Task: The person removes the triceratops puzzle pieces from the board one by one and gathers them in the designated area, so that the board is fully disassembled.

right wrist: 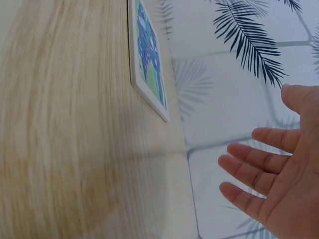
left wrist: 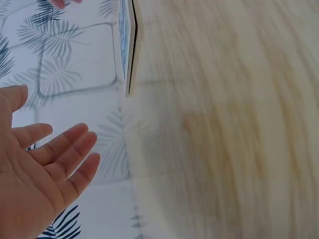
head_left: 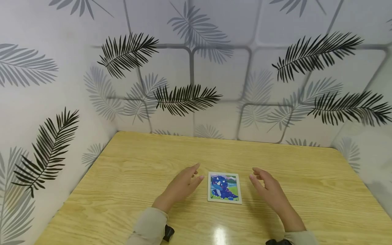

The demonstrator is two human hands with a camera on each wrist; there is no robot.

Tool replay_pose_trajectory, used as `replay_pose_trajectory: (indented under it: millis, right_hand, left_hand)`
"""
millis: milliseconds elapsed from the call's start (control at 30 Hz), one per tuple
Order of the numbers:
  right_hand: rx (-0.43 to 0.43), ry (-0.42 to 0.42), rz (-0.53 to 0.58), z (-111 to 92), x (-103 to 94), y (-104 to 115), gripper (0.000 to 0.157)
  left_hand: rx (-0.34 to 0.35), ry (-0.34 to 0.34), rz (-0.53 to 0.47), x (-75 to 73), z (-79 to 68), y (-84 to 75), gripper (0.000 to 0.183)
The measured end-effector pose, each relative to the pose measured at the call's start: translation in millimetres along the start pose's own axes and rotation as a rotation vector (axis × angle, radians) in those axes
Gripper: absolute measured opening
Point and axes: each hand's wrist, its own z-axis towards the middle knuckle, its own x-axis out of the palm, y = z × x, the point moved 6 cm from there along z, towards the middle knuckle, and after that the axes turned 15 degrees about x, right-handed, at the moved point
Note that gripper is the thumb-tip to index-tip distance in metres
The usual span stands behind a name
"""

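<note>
A small square picture board (head_left: 224, 188) with a white frame lies flat on the wooden table, showing a blue cartoon dinosaur by water and hills. To its left my left hand (head_left: 183, 183) is held apart from it, palm turned inward and fingers relaxed. On the other side my right hand (head_left: 268, 189) mirrors this, also apart from the board. Both palms face the board with nothing in them. In the left wrist view the board (left wrist: 127, 45) appears nearly edge-on; the right wrist view shows part of its picture (right wrist: 148, 52).
The light wooden table (head_left: 147, 156) reaches back to a wall (head_left: 220, 75) patterned with black and grey leaves and rounded squares. A similar patterned wall (head_left: 33, 98) stands at the left. Dark wrist bands (head_left: 168, 233) show at both sleeves. Light glares on the front of the table.
</note>
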Motion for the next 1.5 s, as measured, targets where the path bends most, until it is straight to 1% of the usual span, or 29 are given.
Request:
replay_pose_trajectory:
  millis: [100, 233, 333, 433, 567, 633, 733, 800, 933, 1133, 1367, 1433, 1500]
  right_hand:
    - [-0.016, -0.027, 0.042, 4, 7.2, 3, 0.045]
    - [0.012, -0.018, 0.139, 9, 16.8, 5, 0.035]
    - [0.051, 0.029, 0.211, 13, 25.5, 4, 0.034]
    - [0.083, 0.083, 0.265, 16, 33.7, 4, 0.037]
    - [0.145, 0.154, 0.349, 21, 42.2, 4, 0.038]
    - [0.189, 0.175, 0.39, 26, 46.1, 2, 0.037]
    - [0.247, 0.185, 0.433, 35, 51.7, -1, 0.033]
    - [0.275, 0.179, 0.431, 40, 55.1, -3, 0.031]
    - [0.298, 0.178, 0.404, 49, 62.2, -4, 0.03]
    - [0.297, 0.181, 0.345, 61, 74.8, -2, 0.025]
    - [0.292, 0.17, 0.192, 72, 89.2, 0, 0.021]
    - [0.266, 0.173, 0.167, 73, 91.3, 3, 0.021]
    - [0.221, 0.18, 0.127, 74, 93.4, 7, 0.023]
  left_hand:
    - [0.011, 0.013, -0.113, 8.2, 6.4, 2.4, 0.06]
    - [-0.026, 0.051, -0.272, 20.0, 14.4, 9.6, 0.062]
    - [-0.063, 0.067, -0.379, 28.0, 18.3, 14.5, 0.062]
    - [-0.085, 0.072, -0.462, 34.8, 21.9, 18.3, 0.063]
    - [-0.109, 0.062, -0.544, 41.7, 27.5, 23.7, 0.064]
    - [-0.119, 0.048, -0.557, 43.7, 29.9, 26.6, 0.064]
    - [-0.144, 0.03, -0.555, 45.6, 32.2, 29.7, 0.065]
    - [-0.161, 0.022, -0.542, 46.9, 33.3, 31.2, 0.064]
    - [-0.198, 0.017, -0.499, 49.2, 35.8, 33.1, 0.061]
    - [-0.251, 0.0, -0.44, 48.8, 38.7, 34.5, 0.057]
    - [-0.284, 0.002, -0.458, 50.9, 38.7, 33.5, 0.053]
    - [-0.293, -0.001, -0.467, 51.2, 39.1, 33.7, 0.053]
    - [-0.298, 0.0, -0.465, 50.8, 39.6, 34.3, 0.054]
